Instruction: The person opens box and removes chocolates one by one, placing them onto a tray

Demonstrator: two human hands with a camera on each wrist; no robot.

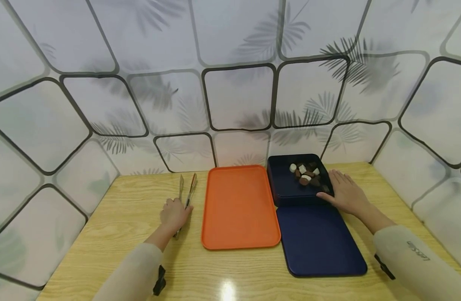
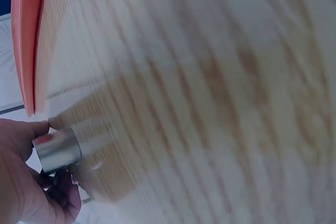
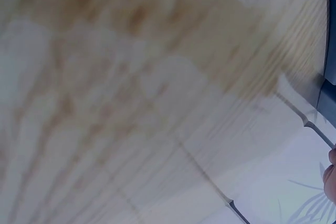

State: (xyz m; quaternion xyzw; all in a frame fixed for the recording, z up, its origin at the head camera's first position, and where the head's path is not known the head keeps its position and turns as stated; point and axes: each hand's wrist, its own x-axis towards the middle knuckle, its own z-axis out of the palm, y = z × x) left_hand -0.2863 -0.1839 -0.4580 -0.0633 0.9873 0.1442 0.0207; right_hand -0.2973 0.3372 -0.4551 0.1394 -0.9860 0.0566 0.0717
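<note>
Metal tongs (image 1: 189, 193) are in my left hand (image 1: 174, 215), gripped around the middle, with their arms spread and tips pointing to the back wall. The left wrist view shows the metal end of the tongs (image 2: 59, 149) between thumb and fingers. My right hand (image 1: 347, 193) rests against the right side of a dark blue box (image 1: 284, 177), fingers extended and thumb over the near right corner. Inside the box, toward its right, lie several small brown and white pieces (image 1: 305, 179). Only a sliver of the right fingers (image 3: 329, 181) appears in the right wrist view.
An orange tray (image 1: 240, 209) lies flat between the tongs and the box. In front of the box is a flat dark blue lid (image 1: 322, 242), close to the tray's right edge. All stand on a wooden table (image 1: 121, 217) with a patterned wall (image 1: 238, 100) behind.
</note>
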